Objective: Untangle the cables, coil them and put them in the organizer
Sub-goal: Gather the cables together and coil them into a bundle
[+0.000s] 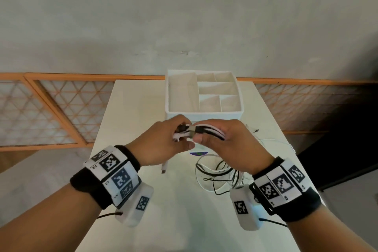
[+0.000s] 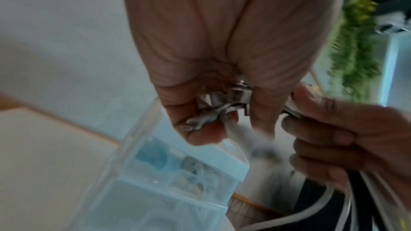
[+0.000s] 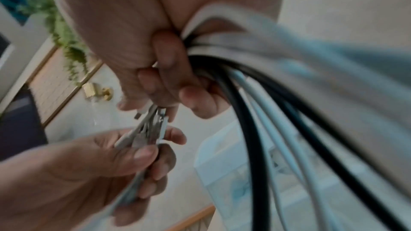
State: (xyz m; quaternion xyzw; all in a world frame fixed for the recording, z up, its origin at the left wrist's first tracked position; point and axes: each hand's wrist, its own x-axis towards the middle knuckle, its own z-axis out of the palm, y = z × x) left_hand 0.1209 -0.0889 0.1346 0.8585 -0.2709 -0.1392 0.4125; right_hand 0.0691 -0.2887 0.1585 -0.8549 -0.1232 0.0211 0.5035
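Observation:
Both hands hold one bundle of black and white cables above the table, just in front of the white organizer. My right hand grips the looped strands. My left hand pinches the plug ends of that bundle between thumb and fingers. A white connector dangles below the left hand. In the right wrist view the plugs stick out between the two hands. A loose tangle of black and white cables lies on the table under the right wrist.
The organizer has several compartments, all showing bare white bottoms. It stands at the far end of the white table. An orange lattice railing runs behind and beside the table. A small round device lies below the hands.

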